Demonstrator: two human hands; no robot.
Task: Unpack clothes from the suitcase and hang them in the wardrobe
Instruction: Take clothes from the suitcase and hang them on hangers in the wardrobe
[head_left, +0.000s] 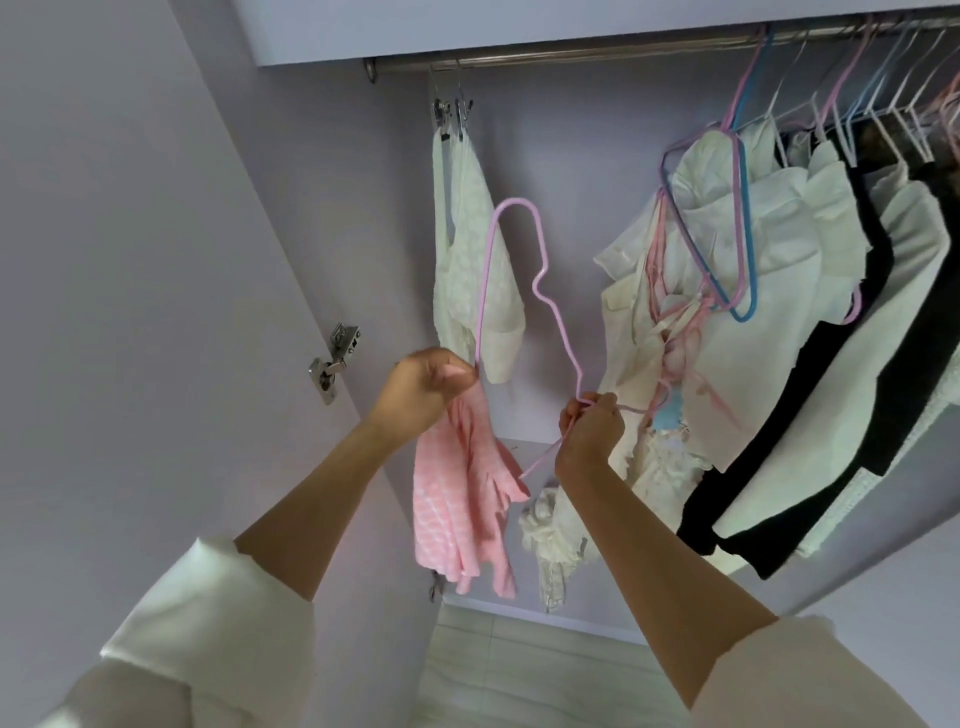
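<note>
I hold a pink wire hanger (540, 270) up inside the wardrobe, below the metal rail (571, 52). My left hand (423, 389) grips one end of the hanger together with a pink checked garment (462, 509), which hangs down from my fist. My right hand (592, 428) pinches the hanger's other shoulder bend. The hanger's hook points up toward the rail and does not touch it. The suitcase is out of view.
A white garment (470, 249) hangs from clip hangers at the rail's left end. White and black clothes (779, 312) crowd the right side, with empty blue and pink hangers (737, 208) draped over them. The open door with its hinge (335, 361) stands left.
</note>
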